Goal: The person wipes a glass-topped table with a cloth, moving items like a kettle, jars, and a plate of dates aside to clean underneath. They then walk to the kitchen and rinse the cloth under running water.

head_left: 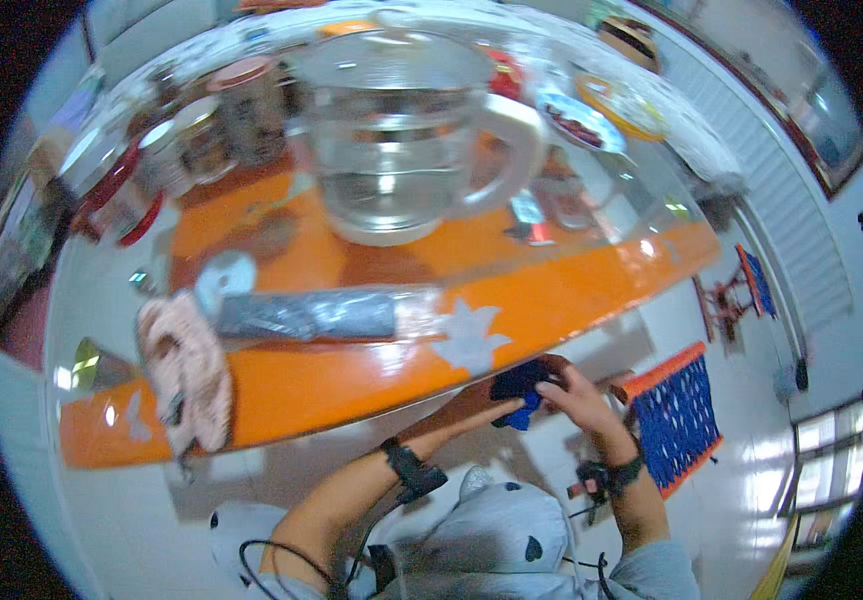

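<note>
Just beyond the table's near edge, my right hand is closed on a dark blue, cloth-like bundle. A brighter blue piece hangs from its underside. My left hand reaches in from the left and meets the same bundle, which hides most of its fingers. The blur keeps me from telling the bundle's exact kind. On the near part of the table, a flat dark packet in clear plastic lies beside a crumpled pink cloth.
The orange table carries a large lidded glass jug of clear liquid. Several jars stand behind to the left, and a plate of dark red food at the far right. A blue woven stool stands by my right arm.
</note>
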The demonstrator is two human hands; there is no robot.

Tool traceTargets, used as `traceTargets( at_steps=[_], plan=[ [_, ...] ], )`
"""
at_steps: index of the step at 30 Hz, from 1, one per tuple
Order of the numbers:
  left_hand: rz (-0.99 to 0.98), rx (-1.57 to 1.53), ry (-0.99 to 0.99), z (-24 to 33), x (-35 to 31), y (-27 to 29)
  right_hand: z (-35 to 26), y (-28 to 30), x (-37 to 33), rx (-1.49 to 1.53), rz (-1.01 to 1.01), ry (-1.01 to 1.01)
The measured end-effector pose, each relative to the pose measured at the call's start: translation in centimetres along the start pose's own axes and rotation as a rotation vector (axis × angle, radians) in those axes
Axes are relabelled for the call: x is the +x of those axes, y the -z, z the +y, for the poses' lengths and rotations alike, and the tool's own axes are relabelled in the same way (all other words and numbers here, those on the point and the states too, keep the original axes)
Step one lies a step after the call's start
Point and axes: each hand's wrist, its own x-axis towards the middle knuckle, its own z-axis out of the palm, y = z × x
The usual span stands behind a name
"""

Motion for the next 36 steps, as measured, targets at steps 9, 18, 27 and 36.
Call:
traceTargets(
  at_steps=[9, 18, 27, 36],
  plan=[
    [0.103, 0.132, -0.047, 2.2, -2.7, 2.9, -23.9, -4.4, -5.7, -0.507, -0.463, 0.453],
    [0.088, 0.159, -0.074, 5.3, -6.6, 5.6, -27.8, -28.0, 1.6, -0.808, -0.597, 1.121],
    [0.192, 0.221, -0.035, 7.3, -19.6, 15.5, -25.5, -39.2, 7.2, -1.072, -0.257, 1.265],
    [0.292, 0.3, 0.009, 5.7, -33.8, 23.2, -31.5, -52.1, 14.9, -1.132, -0.203, 1.265]
  ],
)
